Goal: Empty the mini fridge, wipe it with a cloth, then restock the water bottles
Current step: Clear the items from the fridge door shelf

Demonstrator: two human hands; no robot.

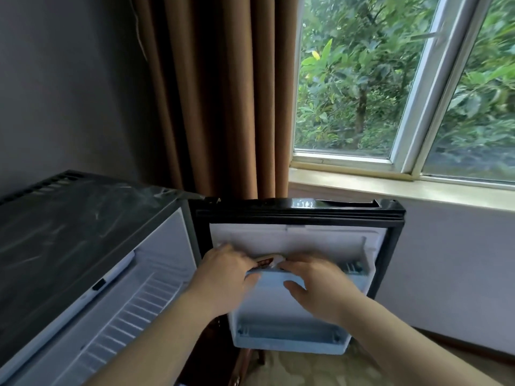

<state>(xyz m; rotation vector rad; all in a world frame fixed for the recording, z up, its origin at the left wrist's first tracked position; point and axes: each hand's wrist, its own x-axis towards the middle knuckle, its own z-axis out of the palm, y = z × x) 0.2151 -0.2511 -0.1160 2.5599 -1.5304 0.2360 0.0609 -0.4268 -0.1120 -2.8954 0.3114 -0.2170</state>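
Fingers (242, 259) of the left hand (225, 270) curl over the rim of the upper door shelf (271, 284), with the thumb pressed on its front. The right hand (317, 282) does the same from the other side, its fingers hooked over the rim and its thumb spread apart below on the front wall. Between the two sets of fingertips a small brown-and-white packet (266, 263) sits in that shelf. Motion blur hides whether either hand pinches it, and what it is cannot be made out.

The shelf is pale, translucent plastic on the white moulded liner of the door (301, 238), which has a black ribbed gasket round it. Further down, a lower door shelf (289, 345) of the same plastic juts out.

The door hangs wide open from the mini fridge (69, 232), which stands to the left. The fridge has a dark, streaky, glossy top, and a white wire rack (139, 310) shows inside. The frame's edge cuts off most of the cabinet.

Behind hang a brown pleated curtain (223, 93) and a white-framed window (404, 79) with blurred green leaves outside
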